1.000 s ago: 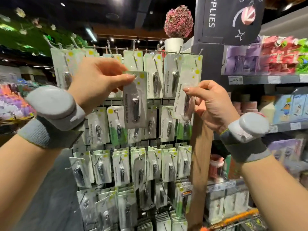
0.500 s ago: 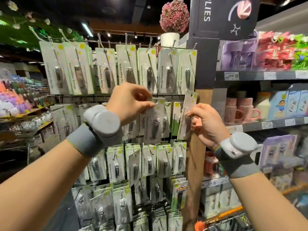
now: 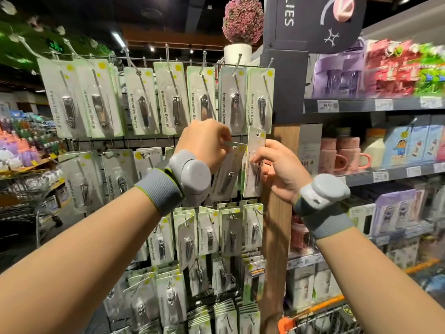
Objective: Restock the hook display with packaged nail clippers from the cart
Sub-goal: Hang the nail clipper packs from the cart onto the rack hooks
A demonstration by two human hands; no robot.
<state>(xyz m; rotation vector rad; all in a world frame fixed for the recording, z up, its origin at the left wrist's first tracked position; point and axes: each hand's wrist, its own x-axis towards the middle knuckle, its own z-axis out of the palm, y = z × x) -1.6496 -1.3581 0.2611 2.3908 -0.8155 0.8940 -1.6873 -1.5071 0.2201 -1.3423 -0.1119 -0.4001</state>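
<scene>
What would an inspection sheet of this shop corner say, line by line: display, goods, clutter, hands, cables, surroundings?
Surface: wire hook display, rows of hooks nearly full, fixed beside a wooden post.
Job's things: two packaged nail clippers in hand, left pack and right pack, both at the second row; the right pack's hang hole is not on a hook.
Clutter: nothing seen.
Hands: left hand pinches its pack near the top; right hand holds its pack by the edge. Both wrists carry grey banded devices.
Cables: nothing seen.
Surroundings: orange-trimmed cart below right; shelves with pink mugs and boxes; potted pink flowers on top.
</scene>
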